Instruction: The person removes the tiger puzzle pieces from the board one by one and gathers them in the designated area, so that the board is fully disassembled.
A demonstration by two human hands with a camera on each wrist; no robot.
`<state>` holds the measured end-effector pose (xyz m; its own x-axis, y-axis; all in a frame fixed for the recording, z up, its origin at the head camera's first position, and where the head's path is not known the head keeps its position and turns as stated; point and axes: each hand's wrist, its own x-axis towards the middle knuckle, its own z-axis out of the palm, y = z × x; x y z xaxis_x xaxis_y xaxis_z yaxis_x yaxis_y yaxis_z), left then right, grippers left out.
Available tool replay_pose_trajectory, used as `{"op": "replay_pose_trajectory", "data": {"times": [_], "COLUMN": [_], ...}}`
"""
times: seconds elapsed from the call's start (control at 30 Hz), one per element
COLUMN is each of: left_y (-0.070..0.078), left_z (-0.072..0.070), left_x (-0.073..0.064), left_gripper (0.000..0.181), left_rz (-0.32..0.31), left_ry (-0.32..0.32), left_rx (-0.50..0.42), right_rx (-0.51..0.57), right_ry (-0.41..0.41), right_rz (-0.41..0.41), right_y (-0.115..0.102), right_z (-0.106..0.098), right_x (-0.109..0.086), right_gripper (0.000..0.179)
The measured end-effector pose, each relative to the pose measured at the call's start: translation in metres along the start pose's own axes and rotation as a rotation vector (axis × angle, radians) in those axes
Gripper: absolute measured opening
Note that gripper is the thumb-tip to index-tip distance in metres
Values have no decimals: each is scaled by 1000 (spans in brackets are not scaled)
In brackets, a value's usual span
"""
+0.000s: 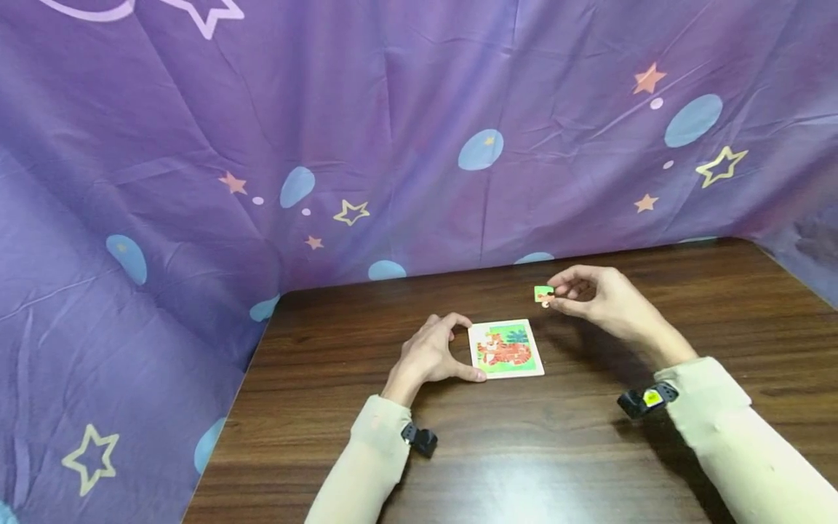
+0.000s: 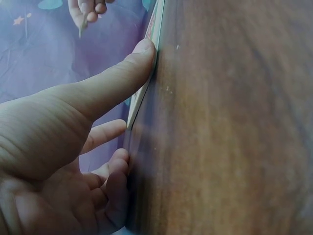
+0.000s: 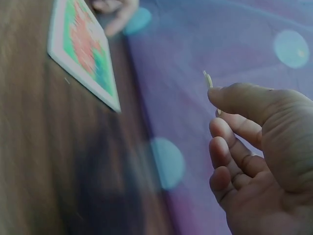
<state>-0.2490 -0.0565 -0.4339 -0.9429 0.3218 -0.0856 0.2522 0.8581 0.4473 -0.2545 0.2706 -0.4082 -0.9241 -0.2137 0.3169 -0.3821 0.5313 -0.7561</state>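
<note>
A square jigsaw puzzle board with a pale border and a red-orange animal on green lies flat on the table. My left hand holds its left side, thumb at the near edge and index finger at the far corner. In the left wrist view, the thumb presses on the board's edge. Above the table, to the far right of the board, my right hand pinches a small green and orange puzzle piece between thumb and fingers. In the right wrist view, the puzzle piece shows nearly edge-on.
The dark brown wooden table meets a purple cloth printed with stars and blue ovals behind it. The same cloth hangs at the left. Black bands with small devices are on both wrists.
</note>
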Motion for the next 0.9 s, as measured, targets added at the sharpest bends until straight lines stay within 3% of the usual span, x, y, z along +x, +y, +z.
{"op": "replay_pose_trajectory", "data": {"times": [0.37,0.63,0.9], "left_y": [-1,0,0], "left_z": [0,-1,-1], "left_x": [1,1,0], "left_gripper": [97,96,93], "left_rz": [11,5,-12], "left_ry": [-1,1,-14], "left_rx": [-14,-24,-23], "right_rx": [-120,-163,-158], "right_ry": [47,58,38], "right_rz": [-23,26,100], "right_y": [17,30,53], "right_z": [-61,-83,-91], "right_x": [-7,-19,-36], "right_gripper": [27,26,31]}}
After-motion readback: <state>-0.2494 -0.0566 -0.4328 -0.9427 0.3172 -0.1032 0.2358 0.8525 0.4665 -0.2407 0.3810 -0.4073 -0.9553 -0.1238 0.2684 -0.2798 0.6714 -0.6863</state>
